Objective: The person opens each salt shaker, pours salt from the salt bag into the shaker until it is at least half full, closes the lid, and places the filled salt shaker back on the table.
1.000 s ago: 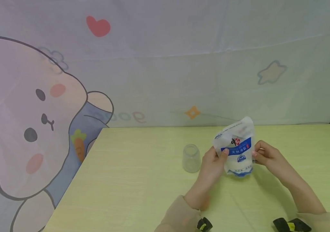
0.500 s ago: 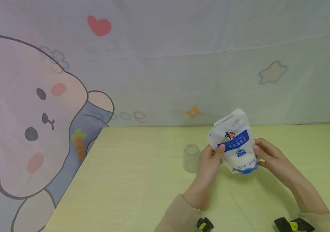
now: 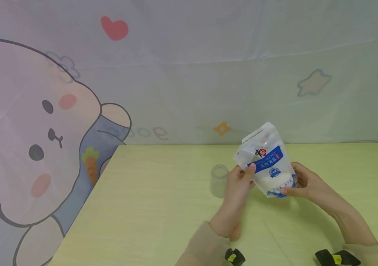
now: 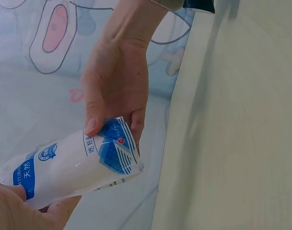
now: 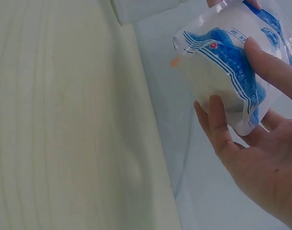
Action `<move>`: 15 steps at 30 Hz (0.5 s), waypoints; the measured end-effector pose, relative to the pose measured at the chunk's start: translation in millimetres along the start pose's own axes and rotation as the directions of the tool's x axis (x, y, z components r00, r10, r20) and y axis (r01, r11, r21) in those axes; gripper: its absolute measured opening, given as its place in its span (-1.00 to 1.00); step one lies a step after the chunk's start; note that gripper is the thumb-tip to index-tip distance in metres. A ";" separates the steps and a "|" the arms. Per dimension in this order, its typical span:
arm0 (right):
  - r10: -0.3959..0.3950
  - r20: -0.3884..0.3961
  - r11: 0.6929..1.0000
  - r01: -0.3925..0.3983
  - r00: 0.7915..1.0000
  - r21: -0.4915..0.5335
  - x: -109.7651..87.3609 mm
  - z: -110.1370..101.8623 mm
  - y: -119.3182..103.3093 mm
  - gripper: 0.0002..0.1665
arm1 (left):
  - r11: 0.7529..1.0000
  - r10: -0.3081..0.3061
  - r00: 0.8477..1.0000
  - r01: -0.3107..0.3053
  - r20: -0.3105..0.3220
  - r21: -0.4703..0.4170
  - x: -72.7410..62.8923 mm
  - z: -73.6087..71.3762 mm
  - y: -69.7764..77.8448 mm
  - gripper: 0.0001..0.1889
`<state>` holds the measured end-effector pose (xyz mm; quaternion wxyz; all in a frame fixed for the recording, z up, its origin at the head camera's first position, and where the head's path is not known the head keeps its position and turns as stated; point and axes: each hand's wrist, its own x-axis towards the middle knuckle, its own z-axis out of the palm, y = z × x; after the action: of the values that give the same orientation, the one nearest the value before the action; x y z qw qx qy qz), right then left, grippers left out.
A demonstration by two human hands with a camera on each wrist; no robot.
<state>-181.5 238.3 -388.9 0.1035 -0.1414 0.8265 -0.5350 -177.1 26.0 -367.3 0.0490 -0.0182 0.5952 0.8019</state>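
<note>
A white and blue pouch of sea salt (image 3: pixel 270 175) is held tilted above the table by both hands, its top leaning left. My left hand (image 3: pixel 237 186) pinches its left edge, thumb on the front near the blue band. At the lower right corner, my right hand (image 3: pixel 310 190) grips the pouch, thumb on the front; the right wrist view shows its fingers (image 5: pixel 217 122) spread under the bottom. The pouch's printed base (image 4: pixel 119 146) faces the left wrist camera. A clear glass cup (image 3: pixel 218 181) stands on the table just left of my left hand, partly covered by it.
The light wood-look table (image 3: pixel 149 192) ends at a back edge before a printed cloth (image 3: pixel 189 85) with a cartoon animal and a heart. A rounded tan thing (image 3: pixel 236 232) shows beside the left wrist. Black straps (image 3: pixel 336 257) sit near both sleeves.
The pouch has tilted further left and shifted slightly left and up. My right hand has moved from its right side edge to its lower corner, with the thumb now on the front.
</note>
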 end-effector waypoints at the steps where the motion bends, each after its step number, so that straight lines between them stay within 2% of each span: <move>1: 0.003 -0.002 1.000 -0.003 1.000 -0.002 -0.2 -0.5 0.6 -0.30 | 1.000 -0.004 1.000 0.004 -0.005 -0.007 0.0 0.5 -0.3 -0.67; 7: -0.011 -0.011 1.000 0.010 1.000 -0.007 -1.4 -2.0 1.8 -0.34 | 0.999 -0.024 0.999 0.023 -0.025 -0.045 -1.1 3.8 -0.1 -0.69; 15: -0.027 -0.013 1.000 0.027 1.000 0.002 -4.0 -2.4 -3.0 -0.38 | 0.999 -0.043 0.999 0.043 -0.030 -0.025 -2.4 5.4 0.7 -0.66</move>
<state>-178.1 240.5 -385.2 0.0911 -0.1489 0.8245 -0.5382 -174.7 30.8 -364.9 0.0569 -0.0439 0.5854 0.8076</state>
